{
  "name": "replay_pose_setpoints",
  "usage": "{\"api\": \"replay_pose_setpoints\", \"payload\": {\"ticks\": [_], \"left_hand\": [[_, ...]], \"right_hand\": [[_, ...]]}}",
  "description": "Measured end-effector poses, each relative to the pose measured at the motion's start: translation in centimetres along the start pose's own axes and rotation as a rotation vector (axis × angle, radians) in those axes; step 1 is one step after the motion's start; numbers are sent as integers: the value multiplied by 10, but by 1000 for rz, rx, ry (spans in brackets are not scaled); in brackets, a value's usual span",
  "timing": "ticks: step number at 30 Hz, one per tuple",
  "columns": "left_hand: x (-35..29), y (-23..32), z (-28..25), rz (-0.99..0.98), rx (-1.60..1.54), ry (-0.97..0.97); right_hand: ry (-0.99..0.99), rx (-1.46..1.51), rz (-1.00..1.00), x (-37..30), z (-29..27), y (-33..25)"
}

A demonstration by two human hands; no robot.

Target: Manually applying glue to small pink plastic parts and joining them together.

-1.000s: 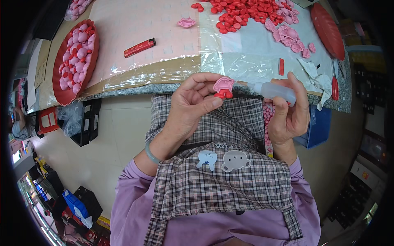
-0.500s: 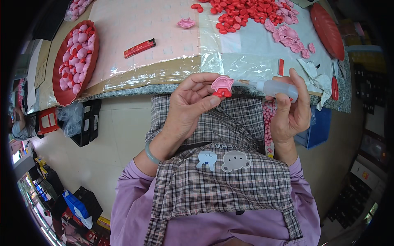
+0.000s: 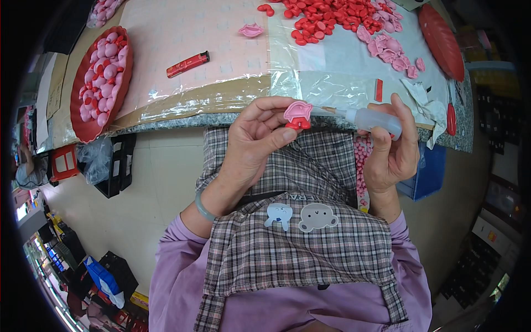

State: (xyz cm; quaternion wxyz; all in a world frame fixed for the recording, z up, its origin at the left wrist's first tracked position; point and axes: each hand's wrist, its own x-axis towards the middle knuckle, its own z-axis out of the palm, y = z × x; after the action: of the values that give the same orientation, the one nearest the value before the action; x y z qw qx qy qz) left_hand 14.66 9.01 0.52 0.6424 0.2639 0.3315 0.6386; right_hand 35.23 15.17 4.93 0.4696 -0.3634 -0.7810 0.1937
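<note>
Between the thumb and fingers of my left hand [image 3: 255, 133] is a small toy figure part [image 3: 298, 114], a hollow pink shell on top of a red base. My right hand [image 3: 394, 146] grips a translucent squeeze bottle [image 3: 377, 123], tilted nearly level. Its thin nozzle points left and reaches the pink shell's right edge; whether the tip touches cannot be made out. Both hands are held just in front of the table's near edge, above my checked apron [image 3: 298, 254].
A red scalloped tray [image 3: 126, 77] of pink and red pieces stands at left. A red lighter [image 3: 188, 64] and one pink shell [image 3: 251, 30] lie mid-table. Red pieces [image 3: 332, 16] and pink shells [image 3: 390, 52] are heaped behind. At right are crumpled tissue [image 3: 425, 102] and another red tray [image 3: 441, 41].
My left hand has shifted very slightly left and up with the toy part, its tilt a little different. The bottle in my right hand is nearly where it was.
</note>
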Motion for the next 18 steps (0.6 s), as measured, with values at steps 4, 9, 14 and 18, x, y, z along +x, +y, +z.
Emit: {"api": "replay_pose_setpoints", "payload": {"ticks": [4, 9, 14, 18], "left_hand": [[0, -1, 0, 1, -14, -2], [-1, 1, 3, 11, 4, 6], [-1, 2, 5, 31, -21, 19], [-1, 2, 2, 11, -44, 44]], "right_hand": [[49, 11, 65, -1, 3, -3], [24, -20, 5, 0, 3, -4], [-14, -97, -134, 3, 3, -7], [9, -11, -17, 1, 1, -6]]}}
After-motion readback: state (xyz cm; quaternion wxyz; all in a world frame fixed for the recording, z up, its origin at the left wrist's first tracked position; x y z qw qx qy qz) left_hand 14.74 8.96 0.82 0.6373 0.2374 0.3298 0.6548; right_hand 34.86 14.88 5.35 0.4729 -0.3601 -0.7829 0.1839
